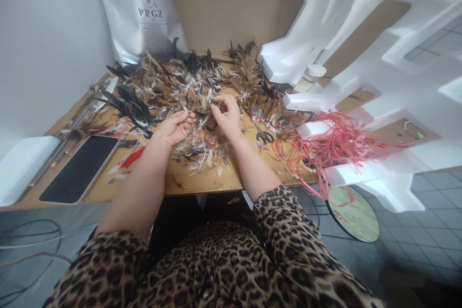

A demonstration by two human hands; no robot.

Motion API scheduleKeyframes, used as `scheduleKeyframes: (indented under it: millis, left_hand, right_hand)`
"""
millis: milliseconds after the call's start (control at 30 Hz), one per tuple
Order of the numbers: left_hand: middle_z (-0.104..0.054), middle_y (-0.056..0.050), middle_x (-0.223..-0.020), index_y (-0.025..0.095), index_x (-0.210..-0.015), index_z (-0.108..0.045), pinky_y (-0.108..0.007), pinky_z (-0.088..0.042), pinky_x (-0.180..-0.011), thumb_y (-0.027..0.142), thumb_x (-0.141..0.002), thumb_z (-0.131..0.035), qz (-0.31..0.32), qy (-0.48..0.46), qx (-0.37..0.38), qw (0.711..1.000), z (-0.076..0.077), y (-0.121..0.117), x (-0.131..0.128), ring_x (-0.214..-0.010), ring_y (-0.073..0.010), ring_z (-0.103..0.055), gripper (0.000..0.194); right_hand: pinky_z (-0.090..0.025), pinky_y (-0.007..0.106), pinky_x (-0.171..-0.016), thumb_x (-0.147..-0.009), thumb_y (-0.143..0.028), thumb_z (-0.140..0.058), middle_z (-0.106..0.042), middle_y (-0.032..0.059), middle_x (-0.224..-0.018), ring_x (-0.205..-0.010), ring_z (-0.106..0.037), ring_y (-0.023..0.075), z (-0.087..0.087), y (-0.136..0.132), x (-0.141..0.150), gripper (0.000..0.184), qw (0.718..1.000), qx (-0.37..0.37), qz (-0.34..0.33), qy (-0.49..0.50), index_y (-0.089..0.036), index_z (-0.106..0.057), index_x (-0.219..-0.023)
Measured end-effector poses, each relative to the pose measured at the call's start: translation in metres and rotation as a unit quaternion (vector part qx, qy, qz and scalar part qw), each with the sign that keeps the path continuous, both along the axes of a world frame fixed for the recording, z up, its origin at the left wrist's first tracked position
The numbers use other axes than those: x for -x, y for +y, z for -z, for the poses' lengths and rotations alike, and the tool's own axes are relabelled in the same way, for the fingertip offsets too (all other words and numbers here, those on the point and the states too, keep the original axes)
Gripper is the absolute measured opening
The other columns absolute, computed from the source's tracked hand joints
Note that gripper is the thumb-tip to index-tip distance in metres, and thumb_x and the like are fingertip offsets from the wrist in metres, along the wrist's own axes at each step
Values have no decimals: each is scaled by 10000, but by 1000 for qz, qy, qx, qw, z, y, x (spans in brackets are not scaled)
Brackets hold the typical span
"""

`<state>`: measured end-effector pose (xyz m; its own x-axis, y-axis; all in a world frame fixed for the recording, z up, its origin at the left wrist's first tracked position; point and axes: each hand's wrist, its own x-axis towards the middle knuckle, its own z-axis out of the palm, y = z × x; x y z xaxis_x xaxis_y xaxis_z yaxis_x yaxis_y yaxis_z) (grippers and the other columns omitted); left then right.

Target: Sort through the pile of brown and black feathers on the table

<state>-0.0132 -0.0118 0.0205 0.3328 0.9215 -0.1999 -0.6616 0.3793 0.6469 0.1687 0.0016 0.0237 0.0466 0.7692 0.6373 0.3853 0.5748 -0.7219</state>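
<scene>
My left hand [175,127] is closed over the middle of the table, fingers curled and thumb pinching what looks like a small feather, its light tip showing. Facing it, my right hand [229,116] pinches another slim feather between thumb and forefinger; the grip is partly blurred. A gap separates the two hands. Behind them spreads a heap of brown, black and white feathers [162,77]. Loose feathers [207,154] are scattered below the hands. Long black feathers [132,108] lie left of my left hand, and brown feather bunches [270,110] lie to the right.
Black-handled scissors [265,136] rest right of my right forearm. Pink-red ribbon strips [339,139] tangle over white foam pieces [350,173]. On the left lie a phone [79,168] and a white box [27,166]. A silver bag [140,33] stands behind; a round stool [353,214] is below.
</scene>
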Motion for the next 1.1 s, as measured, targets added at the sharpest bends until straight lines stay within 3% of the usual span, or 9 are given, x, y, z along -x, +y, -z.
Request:
scheduleKeyframes:
  millis: [67, 133, 200, 267, 400, 567, 767, 1000, 1100]
  left_hand:
    - [-604, -31, -691, 102, -677, -590, -73, -424, -471, 50, -791, -546, -7, -33, 12, 999, -2, -1, 0, -548, -20, -541, 133]
    - [-592, -31, -688, 95, -694, -586, -59, -413, -467, 62, -819, -513, -4, -62, 25, 998, -3, -1, 0, -543, -11, -529, 148]
    - [-584, -31, -685, 89, -711, -584, -49, -405, -463, 74, -836, -495, 5, -82, 39, 996, -4, -2, 0, -539, -6, -523, 154]
    - [-582, -33, -680, 85, -737, -589, -48, -406, -458, 81, -840, -493, 17, -88, 49, 995, -3, -3, -1, -536, -9, -525, 142]
    - [-585, -40, -649, 79, -754, -597, -63, -418, -440, 61, -840, -469, 37, -74, 47, 995, -2, -4, -6, -521, -26, -537, 156]
    - [-604, -44, -629, 88, -744, -604, -69, -433, -435, 16, -836, -422, 48, -34, 39, 998, -3, -6, -10, -511, -34, -555, 216]
    - [-649, -56, -665, 77, -795, -625, -92, -465, -458, 9, -783, -508, 67, 3, 4, 998, 1, -3, -9, -516, -48, -588, 135]
    - [-709, -111, -769, 79, -742, -618, -129, -469, -450, 45, -719, -622, -14, 124, -35, 992, 4, 2, -7, -591, -118, -663, 42]
    - [-710, -124, -766, 75, -731, -620, -142, -475, -463, 74, -703, -658, -19, 167, -51, 984, 4, 0, -9, -601, -131, -670, 47]
  right_hand:
    - [-444, 252, -663, -770, -359, -570, -588, 29, -807, -667, -516, 103, -1, 0, 2, 222, 991, 91, -52, 86, -155, -602, -849]
    - [-417, 218, -579, -731, -394, -618, -576, -5, -678, -585, -491, 80, -2, -2, 4, 247, 961, 199, -127, 143, -153, -610, -787]
    - [-387, 193, -523, -671, -403, -681, -586, -17, -651, -550, -482, 64, -2, -4, 6, 282, 923, 283, -197, 171, -154, -631, -791]
    - [-387, 181, -515, -631, -401, -720, -618, -17, -693, -566, -502, 60, -1, -7, 9, 327, 897, 316, -246, 189, -167, -652, -850]
    - [-439, 188, -578, -614, -382, -744, -644, -22, -740, -621, -542, 67, 4, -8, 15, 359, 878, 311, -287, 222, -201, -658, -912]
    - [-438, 184, -579, -587, -349, -768, -633, -35, -712, -599, -537, 59, 8, -6, 19, 334, 867, 308, -289, 265, -194, -646, -857]
    - [-344, 168, -478, -608, -382, -747, -602, -37, -607, -493, -450, 37, 7, -6, 18, 293, 884, 288, -268, 253, -154, -614, -735]
    - [-288, 183, -438, -556, -459, -759, -468, -73, -467, -428, -366, 39, 6, 1, 10, 377, 896, 303, -208, 251, -156, -577, -687]
    - [-298, 187, -447, -560, -473, -748, -462, -71, -469, -440, -370, 45, 5, 0, 9, 383, 905, 302, -196, 225, -157, -573, -685]
